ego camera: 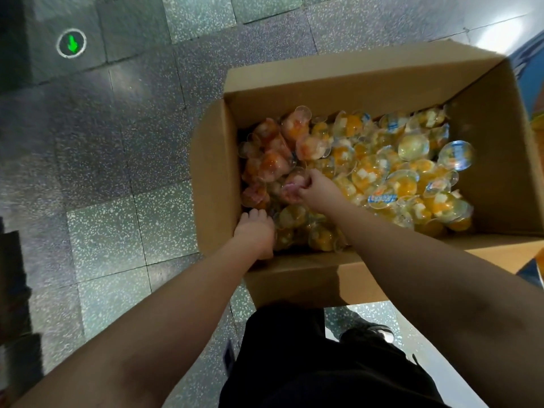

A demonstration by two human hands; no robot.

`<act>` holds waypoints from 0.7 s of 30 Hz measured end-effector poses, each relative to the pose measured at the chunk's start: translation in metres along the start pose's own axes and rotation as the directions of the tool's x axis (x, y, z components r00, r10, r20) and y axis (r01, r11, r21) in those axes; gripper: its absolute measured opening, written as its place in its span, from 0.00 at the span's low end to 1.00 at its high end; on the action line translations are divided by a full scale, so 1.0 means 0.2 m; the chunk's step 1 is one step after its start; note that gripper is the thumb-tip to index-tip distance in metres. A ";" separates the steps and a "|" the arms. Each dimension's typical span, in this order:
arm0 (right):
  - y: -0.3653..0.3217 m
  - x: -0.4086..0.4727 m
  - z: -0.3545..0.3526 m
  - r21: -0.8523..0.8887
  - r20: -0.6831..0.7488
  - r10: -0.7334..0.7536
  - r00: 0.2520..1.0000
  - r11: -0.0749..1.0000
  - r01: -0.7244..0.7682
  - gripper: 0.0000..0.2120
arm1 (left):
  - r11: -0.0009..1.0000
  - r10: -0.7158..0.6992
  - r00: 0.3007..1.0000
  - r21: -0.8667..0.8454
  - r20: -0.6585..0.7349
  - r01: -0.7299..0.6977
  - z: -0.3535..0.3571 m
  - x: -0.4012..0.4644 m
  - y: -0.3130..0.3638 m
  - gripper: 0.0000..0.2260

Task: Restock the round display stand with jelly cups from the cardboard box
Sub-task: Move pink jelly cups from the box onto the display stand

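**Both hands inside open carton of jelly cups**

Currently the fingers [304,179] of the right hand [316,189] are curled and pinch a pinkish jelly cup [290,188] at the left-centre of the heap. The left hand [254,231] rests at the near-left corner of the carton; its fingers are bent down among the cups, and whether they hold one cannot be told. Jelly cups [382,172] fill the cardboard box [323,86]: reddish-orange ones grouped at the left, yellow-orange ones with white pieces across the centre and right, several showing blue-printed lids. Carton flaps stand open. The box sits on a speckled tile floor [117,172]. A green arrow marker [71,44] shows on the floor at upper left. Dark trousers [309,363] and a shoe [368,332] appear below the box.
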State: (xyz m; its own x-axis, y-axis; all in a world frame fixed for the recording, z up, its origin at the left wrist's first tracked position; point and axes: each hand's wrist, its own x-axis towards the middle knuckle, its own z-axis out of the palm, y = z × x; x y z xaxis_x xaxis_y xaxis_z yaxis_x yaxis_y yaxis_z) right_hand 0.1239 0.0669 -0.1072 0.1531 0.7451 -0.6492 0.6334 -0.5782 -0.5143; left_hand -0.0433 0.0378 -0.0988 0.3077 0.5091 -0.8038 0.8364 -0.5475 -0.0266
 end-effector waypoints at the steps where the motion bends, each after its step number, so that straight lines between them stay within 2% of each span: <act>1: 0.00 -0.03 -0.04 0.026 0.003 -0.004 1.000 1.000 0.004 0.12 | 0.999 -0.011 1.000 -0.049 -0.024 0.009 -0.02 -0.02 0.00 0.32; 3: 0.02 -0.11 -0.11 0.116 0.022 0.001 1.000 0.993 -0.003 0.14 | 0.986 -0.031 0.998 -0.168 -0.061 0.020 -0.07 -0.07 -0.01 0.33; 5: 0.08 -0.20 -0.20 0.357 0.076 0.034 0.997 0.932 -0.059 0.20 | 0.937 -0.066 0.997 -0.347 -0.041 0.048 -0.13 -0.14 0.00 0.35; 7: 0.15 -0.31 -0.30 0.625 0.139 0.051 0.989 0.770 -0.128 0.27 | 0.828 -0.086 0.996 -0.555 0.025 0.086 -0.20 -0.21 0.00 0.39; 9: 0.26 -0.43 -0.40 0.760 0.174 0.024 0.984 0.632 -0.150 0.27 | 0.697 -0.067 0.997 -0.713 0.045 0.079 -0.25 -0.26 0.03 0.38; 11: 0.40 -0.55 -0.49 0.844 0.212 -0.028 0.977 0.510 -0.168 0.25 | 0.537 -0.046 0.999 -0.842 0.026 0.047 -0.32 -0.31 0.09 0.34; 13: 0.56 -0.66 -0.55 0.902 0.220 -0.060 0.974 0.392 -0.180 0.29 | 0.409 -0.025 1.000 -0.912 0.015 0.024 -0.39 -0.34 0.19 0.33; 15: 0.71 -0.76 -0.60 0.942 0.175 -0.041 0.984 0.299 -0.155 0.34 | 0.300 0.016 1.000 -0.954 -0.012 -0.016 -0.47 -0.37 0.33 0.30; 17: 0.82 -0.89 -0.65 0.968 0.111 -0.019 0.994 0.229 -0.103 0.35 | 0.137 0.086 0.996 -0.990 -0.015 -0.027 -0.54 -0.39 0.50 0.28; 19: 0.95 -1.03 -0.71 0.983 0.028 -0.050 0.998 0.183 -0.019 0.39 | 0.046 0.142 0.989 -0.998 -0.038 -0.045 -0.62 -0.41 0.70 0.26; 20: 1.02 -1.10 -0.74 0.986 -0.010 -0.055 0.998 0.165 0.019 0.37 | 0.003 0.167 0.984 -0.998 -0.059 -0.060 -0.65 -0.43 0.80 0.24; 21: 1.07 -1.18 -0.78 0.988 -0.050 -0.053 0.997 0.141 0.057 0.30 | -0.057 0.195 0.978 -0.996 -0.081 -0.071 -0.68 -0.45 0.91 0.22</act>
State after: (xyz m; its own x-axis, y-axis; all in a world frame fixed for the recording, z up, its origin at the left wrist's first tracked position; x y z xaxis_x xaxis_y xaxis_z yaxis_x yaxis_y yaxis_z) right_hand 0.3421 -0.1815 0.0232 0.1569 0.7907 -0.5918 -0.6517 -0.3674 -0.6636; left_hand 0.1438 -0.0172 0.0491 0.5002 0.4447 -0.7430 0.3823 0.6564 0.6504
